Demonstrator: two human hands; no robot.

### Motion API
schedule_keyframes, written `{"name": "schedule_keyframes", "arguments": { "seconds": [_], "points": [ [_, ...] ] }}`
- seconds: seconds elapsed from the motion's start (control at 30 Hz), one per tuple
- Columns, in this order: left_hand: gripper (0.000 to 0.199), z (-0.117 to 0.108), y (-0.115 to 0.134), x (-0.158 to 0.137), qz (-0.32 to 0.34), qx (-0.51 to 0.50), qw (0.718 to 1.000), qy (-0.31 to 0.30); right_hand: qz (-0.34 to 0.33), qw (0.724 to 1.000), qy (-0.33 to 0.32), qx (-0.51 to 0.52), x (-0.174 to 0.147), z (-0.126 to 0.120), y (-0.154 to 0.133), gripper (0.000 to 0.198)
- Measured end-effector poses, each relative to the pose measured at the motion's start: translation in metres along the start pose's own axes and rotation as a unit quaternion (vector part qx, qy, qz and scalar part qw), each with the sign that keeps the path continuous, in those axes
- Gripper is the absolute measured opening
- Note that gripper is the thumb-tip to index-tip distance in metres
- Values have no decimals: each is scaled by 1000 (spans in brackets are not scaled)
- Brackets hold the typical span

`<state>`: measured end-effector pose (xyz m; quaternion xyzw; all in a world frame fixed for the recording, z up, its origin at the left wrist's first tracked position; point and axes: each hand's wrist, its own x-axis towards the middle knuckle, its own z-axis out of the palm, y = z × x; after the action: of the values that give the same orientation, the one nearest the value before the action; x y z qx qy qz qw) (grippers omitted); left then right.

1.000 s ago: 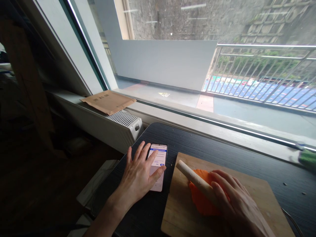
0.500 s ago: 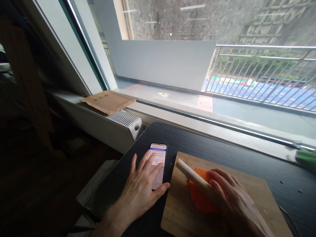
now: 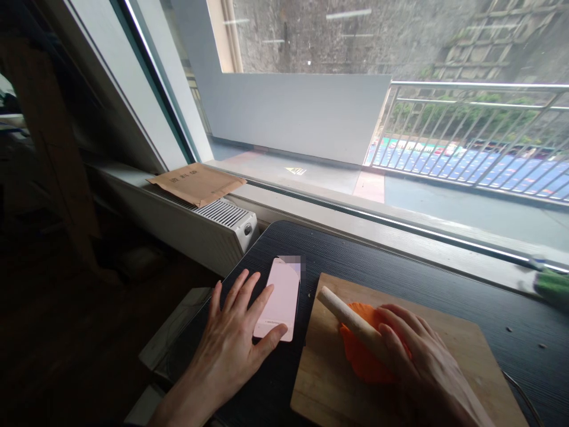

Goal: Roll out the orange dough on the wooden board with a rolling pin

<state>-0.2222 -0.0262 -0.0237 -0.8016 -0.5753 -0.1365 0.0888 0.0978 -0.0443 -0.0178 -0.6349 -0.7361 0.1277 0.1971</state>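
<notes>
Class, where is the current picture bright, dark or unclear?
Head view: bright daylight fills the window; the lower left is nearly black. Head view: pale streaks, probably reflections, show near its top. Head view: the green thing at the right edge is blurred; blocky pixels cover the top right of the phone.

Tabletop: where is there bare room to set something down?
A few specks aside, the tabletop is bare between the cutting board and the window sill. Crowded: the left hand at the phone, and the board's middle, with rolling pin, orange sheet, right hand.
</notes>
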Motion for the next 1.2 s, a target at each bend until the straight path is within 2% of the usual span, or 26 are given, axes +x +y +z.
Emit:
{"name": "schedule_keyframes", "arguments": {
  "seconds": [0.3, 0.57, 0.87, 1.0, 1.1, 1.2],
  "points": [
    [58, 1, -8, -12, -13, 9, 1000, 18, 0, 1000, 4, -12, 0, 4, 4, 40],
    [57, -1, -9, -13, -12, 18, 1000, 18, 4, 1000, -9, -11, 2, 4, 5, 41],
    [56, -3, -6, -14, -8, 2, 1000, 6, -18, 999, 6, -31, 2, 3, 5, 42],
    [46, -4, -5, 7, -69, -7, 998, 8, -17, 999, 12, -37, 2, 3, 7, 41],
    [43, 0, -6, 39, -120, -16, 993, 13, -18, 999, 19, -39, 2, 5, 9, 41],
    [42, 5, -9, 67, -133, -26, 991, -7, -24, 999, 20, -37, 3, 8, 11, 42]
  ]
}}
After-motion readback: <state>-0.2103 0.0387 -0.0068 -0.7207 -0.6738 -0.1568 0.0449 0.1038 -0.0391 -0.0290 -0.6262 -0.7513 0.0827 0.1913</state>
